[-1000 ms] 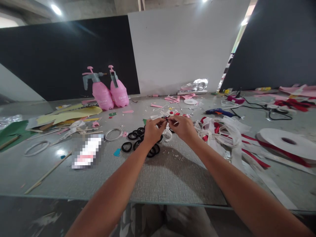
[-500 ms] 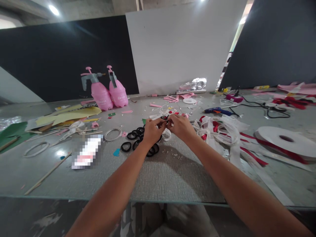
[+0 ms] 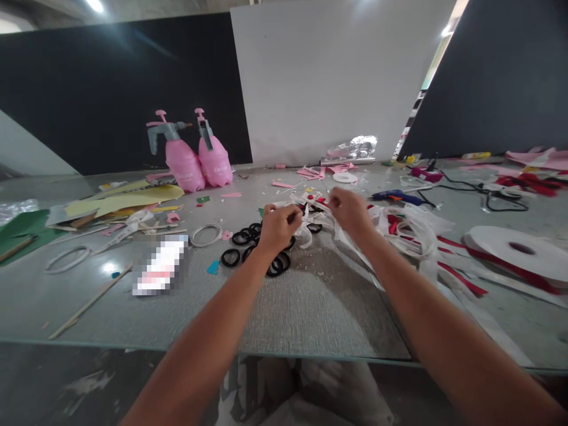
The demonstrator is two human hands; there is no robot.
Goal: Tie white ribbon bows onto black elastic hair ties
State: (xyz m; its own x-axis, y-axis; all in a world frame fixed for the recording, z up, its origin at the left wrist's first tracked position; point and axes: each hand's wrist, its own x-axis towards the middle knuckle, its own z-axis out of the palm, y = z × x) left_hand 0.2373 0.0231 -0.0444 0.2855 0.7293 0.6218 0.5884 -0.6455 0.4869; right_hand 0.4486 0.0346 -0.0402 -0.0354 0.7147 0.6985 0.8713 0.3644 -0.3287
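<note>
Both hands are working just above the table (image 3: 310, 307). Left hand (image 3: 277, 226) is closed in a fist, pinching one end of a thin white ribbon (image 3: 316, 207). Right hand (image 3: 350, 210) is closed too, pinching the other end, so the ribbon is stretching between them. What else the fingers are holding is too small to make out.

Black hair ties (image 3: 255, 245) are lying in a heap under and just left of the left hand; they are overlapping, so I cannot count them all. A tangle of white and red ribbon (image 3: 406, 228) is sitting right beside the right hand. Further right, one big white ribbon roll (image 3: 519, 251) is lying flat. One blue glue gun (image 3: 397, 196) is resting behind the right hand. Two pink spray bottles (image 3: 197, 160) are standing far behind the left hand. One white ring (image 3: 205, 235) is lying left of the hair ties, next to a blurred patch (image 3: 160, 266).
</note>
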